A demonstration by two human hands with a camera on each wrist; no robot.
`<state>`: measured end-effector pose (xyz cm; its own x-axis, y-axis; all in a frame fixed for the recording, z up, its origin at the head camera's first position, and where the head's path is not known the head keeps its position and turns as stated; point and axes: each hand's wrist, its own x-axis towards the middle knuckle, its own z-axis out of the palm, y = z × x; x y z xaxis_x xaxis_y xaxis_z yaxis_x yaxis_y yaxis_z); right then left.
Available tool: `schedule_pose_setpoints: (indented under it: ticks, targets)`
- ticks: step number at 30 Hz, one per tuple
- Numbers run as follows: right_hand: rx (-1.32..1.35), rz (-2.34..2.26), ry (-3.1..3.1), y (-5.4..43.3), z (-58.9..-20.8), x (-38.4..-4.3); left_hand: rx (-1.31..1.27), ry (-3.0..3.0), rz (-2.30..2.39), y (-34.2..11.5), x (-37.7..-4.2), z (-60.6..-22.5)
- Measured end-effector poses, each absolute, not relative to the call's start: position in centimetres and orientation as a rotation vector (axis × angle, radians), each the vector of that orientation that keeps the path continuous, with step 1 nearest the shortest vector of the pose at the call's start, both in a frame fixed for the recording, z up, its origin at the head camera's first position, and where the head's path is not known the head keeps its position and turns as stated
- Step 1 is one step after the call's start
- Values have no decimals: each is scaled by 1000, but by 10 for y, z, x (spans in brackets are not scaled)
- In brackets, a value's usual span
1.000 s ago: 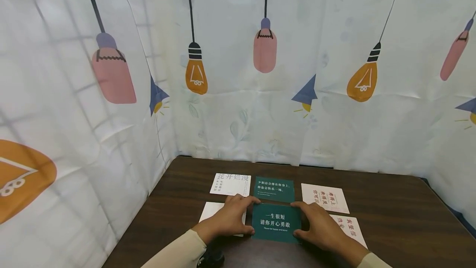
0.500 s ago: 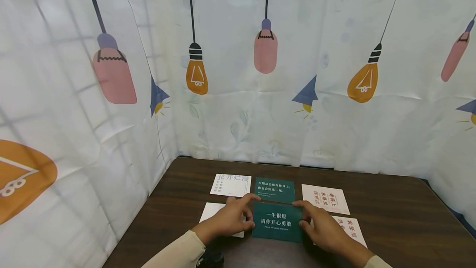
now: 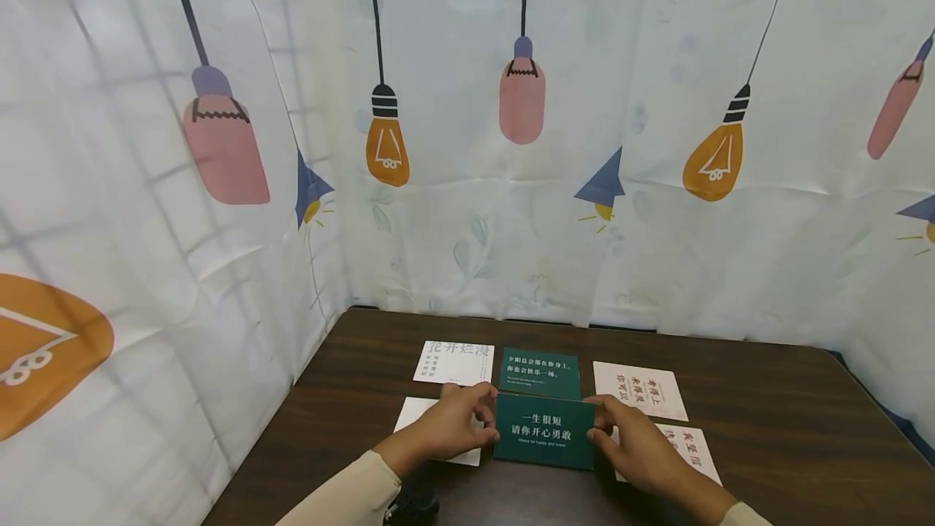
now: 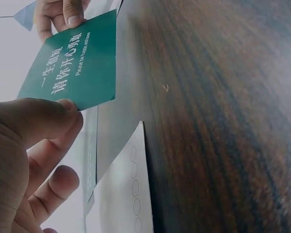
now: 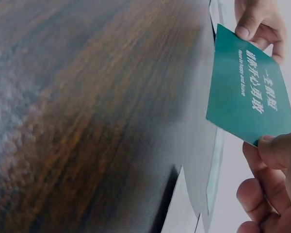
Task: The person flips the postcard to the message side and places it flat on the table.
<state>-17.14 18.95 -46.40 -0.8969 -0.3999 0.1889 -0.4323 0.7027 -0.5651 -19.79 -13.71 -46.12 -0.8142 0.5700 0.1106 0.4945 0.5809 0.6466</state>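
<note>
A person in cream sleeves (image 3: 349, 489) holds a green card (image 3: 544, 432) at the near middle of a dark wooden table (image 3: 796, 424), one hand at each side of it. The left hand (image 3: 453, 424) pinches its left edge, thumb on the printed face and forefinger behind, the gap between them closed down to the card's thickness; the right hand (image 3: 630, 440) does the same at the right edge. In both wrist views the lower fingers bend loosely beside the card and hold nothing else. The card is tilted with its print towards the person and its far edge raised; whether its near edge touches the table cannot be told. Just beyond it lies another green card (image 3: 540, 372) with white writing. To the left of that is a white card (image 3: 454, 362) with grey print, and to the right a pale pink card (image 3: 640, 390) with red print. Nearer, on the left, a plain-looking white card (image 3: 413, 412) lies partly under the left hand, which hides much of it from above; on the right, a pale card with red writing (image 3: 690, 446) is partly covered by the right hand. A black object (image 3: 412, 504), too dark to make out, sits at the near left beside the left sleeve. Behind the table's far edge hangs a white curtain (image 3: 445, 266) printed with coloured lamps.
</note>
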Motion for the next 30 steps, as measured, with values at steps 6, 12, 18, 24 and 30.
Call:
schedule_pose_setpoints:
  ticks: [6,12,18,24,30]
  targets:
    - [666,937,-2842,190,-466,-170,970,2685,1036,-138,-199,-464]
    - [703,949,-2804,192,-466,-170,1007,2705,1036,-139,-199,-465]
    - [724,944,-2755,193,-467,-169,1049,2748,1032,-140,-200,-466]
    - [695,943,-2750,194,-467,-168,1047,2768,1046,-142,-202,-467]
    - [686,967,-2808,195,-464,-167,1026,2769,1072,-142,-202,-466]
